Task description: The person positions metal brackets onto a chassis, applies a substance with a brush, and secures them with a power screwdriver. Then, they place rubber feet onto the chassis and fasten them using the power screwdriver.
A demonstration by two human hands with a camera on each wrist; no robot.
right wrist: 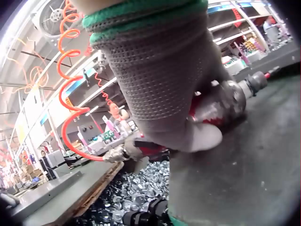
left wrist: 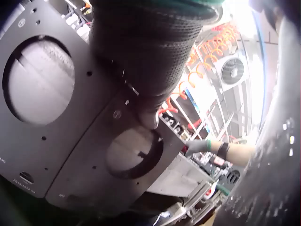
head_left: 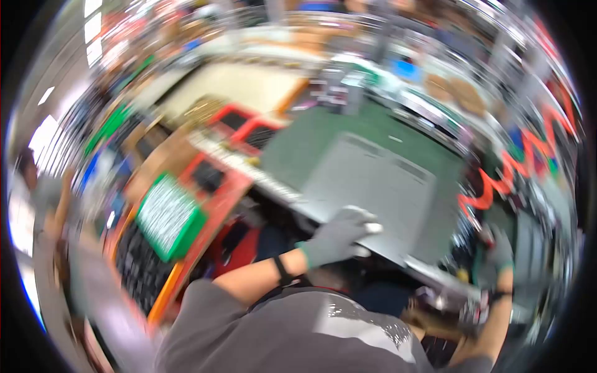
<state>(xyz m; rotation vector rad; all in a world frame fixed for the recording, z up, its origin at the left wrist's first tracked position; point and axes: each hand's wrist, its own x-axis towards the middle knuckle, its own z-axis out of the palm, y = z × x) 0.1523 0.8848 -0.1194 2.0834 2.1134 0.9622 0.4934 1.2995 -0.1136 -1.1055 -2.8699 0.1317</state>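
My gloved left hand (head_left: 339, 237) is at the near edge of a flat grey metal panel (head_left: 379, 186), its fingers loosely extended over the edge. In the left wrist view the panel (left wrist: 89, 94) shows large round openings and small holes, and the glove (left wrist: 141, 52) overlaps it. My gloved right hand (head_left: 496, 250) is at the right side of the bench and grips a pneumatic screwdriver (right wrist: 218, 104) with a metal body and red parts. An orange coiled air hose (right wrist: 66, 101) runs to the tool's rear end. The glove hides much of its body.
Red bins (head_left: 256, 135) and a green box with a white label (head_left: 169, 214) stand left of the green work surface (head_left: 292, 149). Many small shiny parts (right wrist: 136, 193) lie below the right hand. The panel's near edge overhangs toward the person.
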